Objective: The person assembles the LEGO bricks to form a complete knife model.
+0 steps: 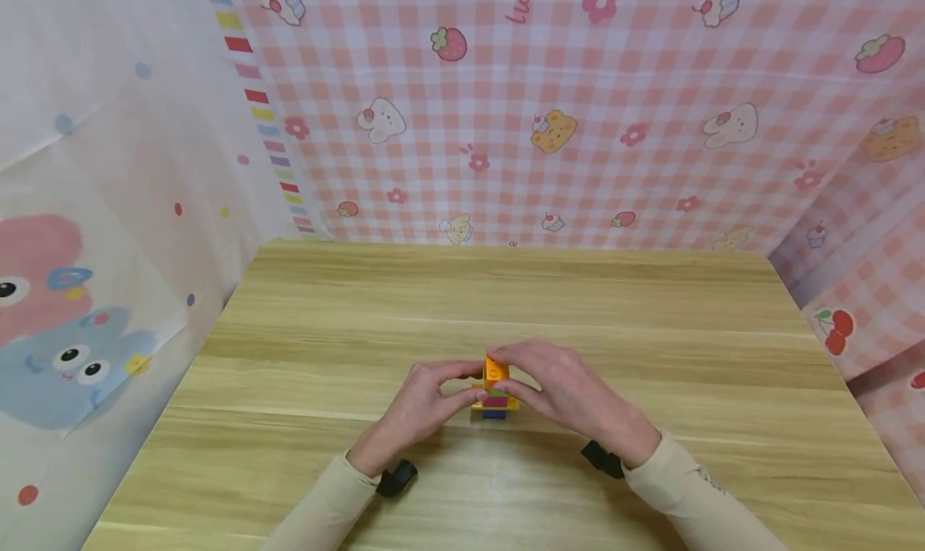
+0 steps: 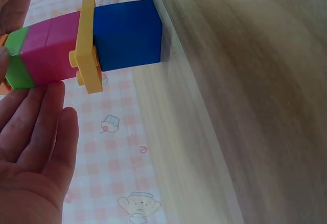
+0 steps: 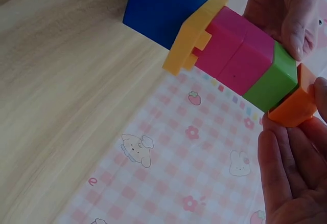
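A tower of toy building blocks stands upright on the table: a blue block (image 2: 127, 35) at the bottom, then a wider yellow plate (image 2: 89, 50), two pink blocks (image 3: 235, 50), a green block (image 3: 276, 81) and an orange block (image 3: 296, 101) on top. My left hand (image 1: 422, 398) holds the tower around its pink and green part, thumb in front and fingers behind. From the other side, my right hand (image 1: 567, 386) pinches the orange block. In the right wrist view, the orange block sits slightly tilted against the green one, with a narrow dark gap along one edge.
The wood-grain table (image 1: 347, 310) stretches around the tower. A pink checked cloth (image 1: 506, 189) hangs behind its far edge, and a white printed cloth (image 1: 144, 173) hangs at the left. Black straps (image 1: 396, 479) circle both wrists.
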{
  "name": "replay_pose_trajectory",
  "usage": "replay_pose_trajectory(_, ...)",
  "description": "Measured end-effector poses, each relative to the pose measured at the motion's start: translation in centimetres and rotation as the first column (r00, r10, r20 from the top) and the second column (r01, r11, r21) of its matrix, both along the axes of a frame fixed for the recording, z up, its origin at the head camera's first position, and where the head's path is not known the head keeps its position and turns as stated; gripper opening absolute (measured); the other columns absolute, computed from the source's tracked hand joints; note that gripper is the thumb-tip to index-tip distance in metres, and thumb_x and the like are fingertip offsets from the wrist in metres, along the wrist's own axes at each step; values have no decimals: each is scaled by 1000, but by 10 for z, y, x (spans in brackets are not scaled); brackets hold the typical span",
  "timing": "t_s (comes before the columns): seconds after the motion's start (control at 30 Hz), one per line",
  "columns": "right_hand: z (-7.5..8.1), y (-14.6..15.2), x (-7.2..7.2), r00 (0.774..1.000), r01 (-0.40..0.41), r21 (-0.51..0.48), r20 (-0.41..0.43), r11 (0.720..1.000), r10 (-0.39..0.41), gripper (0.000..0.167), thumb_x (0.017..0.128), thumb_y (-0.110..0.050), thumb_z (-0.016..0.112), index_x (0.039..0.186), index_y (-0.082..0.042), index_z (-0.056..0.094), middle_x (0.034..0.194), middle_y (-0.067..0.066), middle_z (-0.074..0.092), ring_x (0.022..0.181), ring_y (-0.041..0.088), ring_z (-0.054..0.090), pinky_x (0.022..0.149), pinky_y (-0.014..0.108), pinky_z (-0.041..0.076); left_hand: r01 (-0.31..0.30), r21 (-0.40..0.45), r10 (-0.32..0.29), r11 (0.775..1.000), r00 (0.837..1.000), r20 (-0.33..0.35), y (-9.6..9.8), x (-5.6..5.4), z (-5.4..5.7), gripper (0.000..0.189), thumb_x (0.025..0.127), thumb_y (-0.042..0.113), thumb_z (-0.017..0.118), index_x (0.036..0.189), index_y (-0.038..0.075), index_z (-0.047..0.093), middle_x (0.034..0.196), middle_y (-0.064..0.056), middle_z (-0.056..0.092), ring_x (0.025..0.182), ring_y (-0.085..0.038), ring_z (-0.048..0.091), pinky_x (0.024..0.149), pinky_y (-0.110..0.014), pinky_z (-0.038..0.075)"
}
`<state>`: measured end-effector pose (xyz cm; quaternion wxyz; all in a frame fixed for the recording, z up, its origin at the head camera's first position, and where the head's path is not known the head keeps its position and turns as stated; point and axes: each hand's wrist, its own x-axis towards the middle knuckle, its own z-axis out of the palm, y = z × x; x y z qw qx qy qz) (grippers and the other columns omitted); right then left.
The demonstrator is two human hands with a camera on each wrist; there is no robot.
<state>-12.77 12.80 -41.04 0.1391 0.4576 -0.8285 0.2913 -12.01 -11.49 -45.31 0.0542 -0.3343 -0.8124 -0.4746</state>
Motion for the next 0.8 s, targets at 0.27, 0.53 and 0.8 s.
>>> replay_pose_trajectory(0.27, -2, -2, -2, 1000, -12, -6, 12, 1000, 12, 40, 91, -18, 81, 126, -3, 71, 121, 8, 74, 107, 21, 72, 89, 38, 61, 8, -14, -8, 1000, 1000, 24, 0, -1, 1, 29, 94, 14, 78, 121, 4, 75, 120, -8, 75, 111, -21, 72, 94, -36, 59)
replay_pose_trajectory(0.53, -18, 0, 0, 994, -41, -73, -106, 997, 33, 46, 106, -36, 55, 126, 2, 69, 120, 15, 74, 105, 26, 74, 85, 39, 62, 19, -23, -19, 1000, 1000, 1, -2, -1, 2, 31, 93, 12, 78, 122, 1, 75, 121, -12, 74, 112, -25, 71, 95, -35, 59)
replay_pose_trajectory(0.8, -28, 0, 1, 991, -34, -100, -133, 994, 20, 43, 106, -33, 56, 127, 3, 67, 121, 16, 74, 103, 27, 74, 84, 40, 62, 20, -44, -20, 999, 1000, 7, -2, 0, 1, 31, 94, 13, 78, 122, 0, 74, 121, -13, 74, 113, -26, 71, 96, -36, 58)
